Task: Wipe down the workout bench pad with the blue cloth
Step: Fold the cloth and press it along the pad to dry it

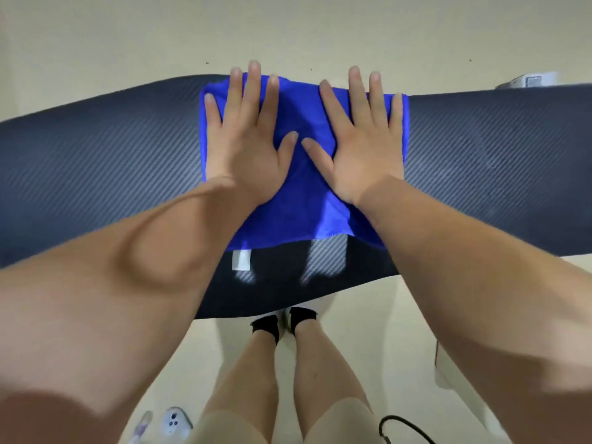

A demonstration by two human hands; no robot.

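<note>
The black, carbon-weave bench pad point(112, 155) runs left to right across the middle of the view. A blue cloth point(304, 206) lies spread flat on its centre, with a white tag point(241, 260) at its near left corner. My left hand point(250, 145) presses flat on the cloth's left half, fingers spread and pointing away from me. My right hand point(362, 145) lies flat on the right half in the same way. The thumbs nearly meet in the middle. Neither hand grips the cloth.
Pale floor surrounds the bench. My legs and black socks point(282, 322) stand below the pad's near edge. A phone point(174, 423) lies on the floor at lower left, a black cable point(403, 427) at lower right. A white object point(528, 80) shows beyond the pad's far right.
</note>
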